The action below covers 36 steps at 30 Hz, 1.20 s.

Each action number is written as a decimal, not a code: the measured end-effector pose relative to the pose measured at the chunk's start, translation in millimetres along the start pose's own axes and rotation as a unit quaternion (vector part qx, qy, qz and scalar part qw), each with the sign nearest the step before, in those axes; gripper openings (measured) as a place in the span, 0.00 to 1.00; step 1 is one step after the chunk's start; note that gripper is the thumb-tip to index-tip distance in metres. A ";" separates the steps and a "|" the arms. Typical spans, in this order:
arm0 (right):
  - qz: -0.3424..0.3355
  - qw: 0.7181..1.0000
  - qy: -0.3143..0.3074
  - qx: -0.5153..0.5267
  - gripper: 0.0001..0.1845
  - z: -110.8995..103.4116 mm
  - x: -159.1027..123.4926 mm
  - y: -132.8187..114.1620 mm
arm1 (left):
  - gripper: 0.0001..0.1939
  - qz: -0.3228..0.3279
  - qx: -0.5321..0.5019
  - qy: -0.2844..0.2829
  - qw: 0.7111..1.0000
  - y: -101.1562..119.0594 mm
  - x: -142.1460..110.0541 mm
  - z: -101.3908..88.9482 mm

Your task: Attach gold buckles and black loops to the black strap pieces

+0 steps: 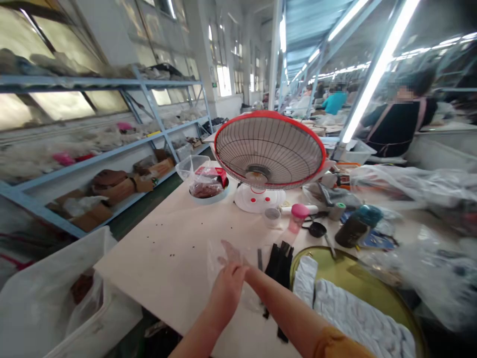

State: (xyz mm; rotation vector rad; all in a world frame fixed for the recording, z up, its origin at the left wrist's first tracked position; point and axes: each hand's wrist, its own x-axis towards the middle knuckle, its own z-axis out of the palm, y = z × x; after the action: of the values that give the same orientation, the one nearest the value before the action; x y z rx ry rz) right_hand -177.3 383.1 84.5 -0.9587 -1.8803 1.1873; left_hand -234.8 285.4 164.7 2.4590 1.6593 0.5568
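Bag (215,261) of clear film seems to wrap the right hand (231,256), its fingers loosely extended, above the table (149,268); whether the left hand (228,283), at the other wrist, has film in its grip, I cannot tell. Probably light, limp and slippery, it is best pinched by an edge. Pale and dark-specked, the table stands near blue shelves (74,84) under bright lamps (380,69).

Workers (397,124) and stocked shelves (93,83) show a workshop.
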 end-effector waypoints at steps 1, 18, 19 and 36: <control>0.012 1.000 0.009 -0.016 0.17 0.5 4.4 0.4 | 0.13 0.004 0.026 -0.011 1.000 -5.2 3.7 0.6; 0.275 0.907 0.293 -0.126 0.19 -171.4 -298.5 59.7 | 0.16 -0.113 -0.060 -0.268 0.955 111.7 68.3 174.8; 0.283 0.904 0.297 -0.122 0.18 -175.6 -312.2 62.5 | 0.18 -0.129 -0.056 -0.269 0.953 117.8 70.5 185.8; 0.283 0.894 0.260 0.229 0.19 -207.5 -299.1 79.5 | 0.11 -0.206 -0.300 -0.154 0.918 162.5 74.4 177.5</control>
State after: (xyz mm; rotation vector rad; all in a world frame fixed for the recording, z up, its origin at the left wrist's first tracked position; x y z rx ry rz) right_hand 159.4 233.9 27.9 -1.4182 -0.8576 1.4289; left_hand -3.8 308.1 67.0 1.6107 1.5185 0.4910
